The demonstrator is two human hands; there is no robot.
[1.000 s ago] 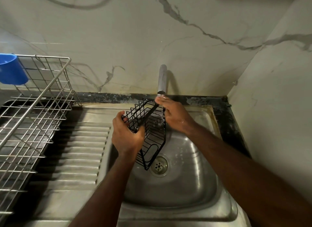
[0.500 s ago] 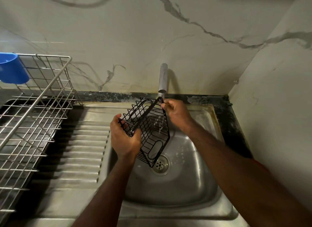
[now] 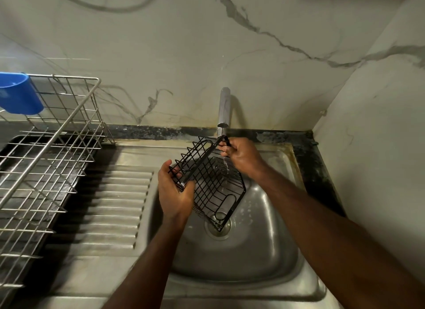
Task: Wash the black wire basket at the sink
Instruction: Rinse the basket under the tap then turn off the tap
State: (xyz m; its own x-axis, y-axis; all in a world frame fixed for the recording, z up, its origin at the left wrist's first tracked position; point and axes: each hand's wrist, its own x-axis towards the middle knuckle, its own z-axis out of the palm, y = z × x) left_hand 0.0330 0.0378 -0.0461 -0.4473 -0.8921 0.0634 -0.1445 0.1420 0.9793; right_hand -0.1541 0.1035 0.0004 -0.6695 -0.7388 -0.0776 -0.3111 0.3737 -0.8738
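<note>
The black wire basket (image 3: 212, 182) hangs tilted over the steel sink bowl (image 3: 264, 239), its open side turned toward me and one corner pointing down at the drain (image 3: 218, 227). My left hand (image 3: 174, 193) grips its left rim. My right hand (image 3: 241, 155) pinches its top corner just under the tap spout (image 3: 224, 108). A thin stream of water runs from the spout through the basket's wires.
A ribbed steel drainboard (image 3: 110, 207) lies left of the bowl. Further left stands a metal dish rack (image 3: 46, 159) on a black tray, with a blue cup (image 3: 19, 94) hung at its far corner. Marble walls close in behind and on the right.
Both hands have turned the basket so its open side faces me more. My right hand shifted to the top corner under the spout, and the lower corner swung down toward the drain.
</note>
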